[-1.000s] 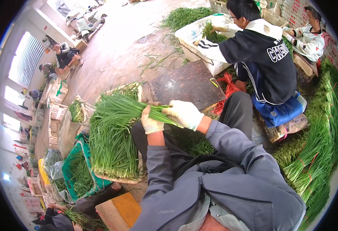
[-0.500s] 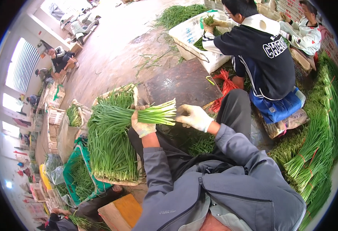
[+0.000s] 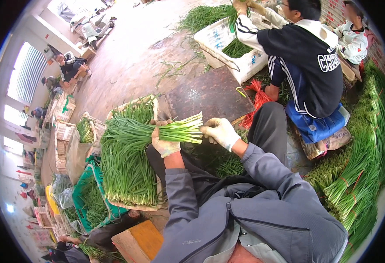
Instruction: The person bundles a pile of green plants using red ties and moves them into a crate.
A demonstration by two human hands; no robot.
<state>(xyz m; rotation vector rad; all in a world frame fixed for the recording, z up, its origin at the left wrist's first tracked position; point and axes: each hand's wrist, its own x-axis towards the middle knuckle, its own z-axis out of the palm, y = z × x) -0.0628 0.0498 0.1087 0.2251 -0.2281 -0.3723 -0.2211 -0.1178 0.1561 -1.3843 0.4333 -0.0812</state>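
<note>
My left hand, in a pale stained work glove, is closed around a bunch of garlic chives. Their whitish stem ends point right and the green leaves trail left over a crate. My right hand, gloved too, is at those stem ends with thumb and fingers pinched together; whatever is between them is too small to make out. Below the bunch, a large pile of chives fills the crate at my left, leaves and stems laid lengthwise.
A dark board lies ahead, with red ties at its right. Beyond it a co-worker sits by a white crate. Tied chive bundles are stacked at right. A green crate and a wooden stool are at left.
My right hand has shifted slightly, its fingers closer together at the stem ends. The left hand keeps the bunch almost in place. The co-worker has raised chives above the white crate.
</note>
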